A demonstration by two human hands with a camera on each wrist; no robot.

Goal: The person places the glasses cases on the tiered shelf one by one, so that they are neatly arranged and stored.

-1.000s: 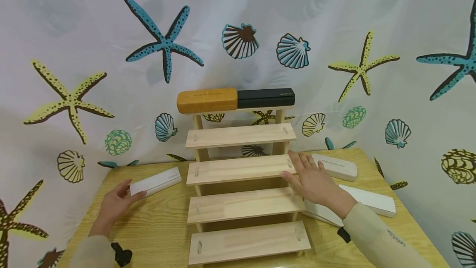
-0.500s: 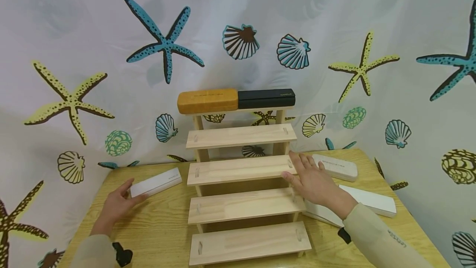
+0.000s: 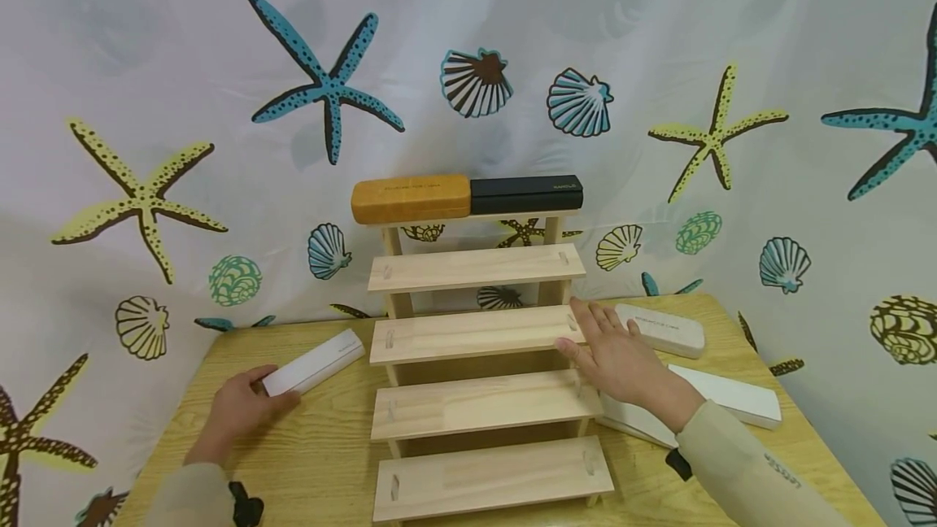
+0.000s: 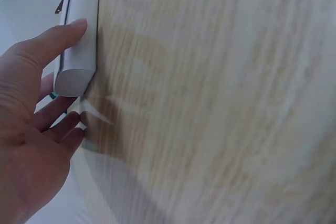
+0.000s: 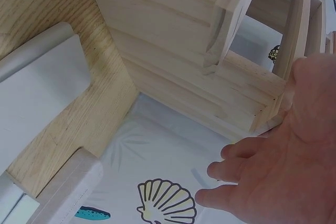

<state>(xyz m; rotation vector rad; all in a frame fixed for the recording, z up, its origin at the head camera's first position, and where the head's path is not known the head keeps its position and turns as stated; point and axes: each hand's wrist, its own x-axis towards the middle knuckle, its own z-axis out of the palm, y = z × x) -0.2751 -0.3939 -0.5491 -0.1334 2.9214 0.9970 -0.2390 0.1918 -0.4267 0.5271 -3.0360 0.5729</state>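
Note:
My left hand (image 3: 245,407) pinches the near end of a white glasses case (image 3: 315,363), left of the stepped wooden rack (image 3: 472,333). Up close in the left wrist view, the thumb lies along one side of the white case (image 4: 84,51) and the fingers reach behind it. My right hand (image 3: 618,356) rests on the right end of the rack's middle shelf, its fingers fairly straight. In the right wrist view that hand (image 5: 283,166) touches the rack's edge. On the top shelf an orange-brown glasses case (image 3: 410,198) and a black glasses case (image 3: 525,195) lie end to end.
Right of the rack, a pale rounded glasses case (image 3: 662,330) and a white case (image 3: 732,395) lie on the wooden table (image 3: 307,462). Another white case (image 3: 633,420) is partly hidden under my right arm. A curtain (image 3: 468,15) with starfish and shells hangs behind.
My left hand has moved slightly right and down, and the white case has shifted and turned a little with it. The right hand keeps its place on the rack.

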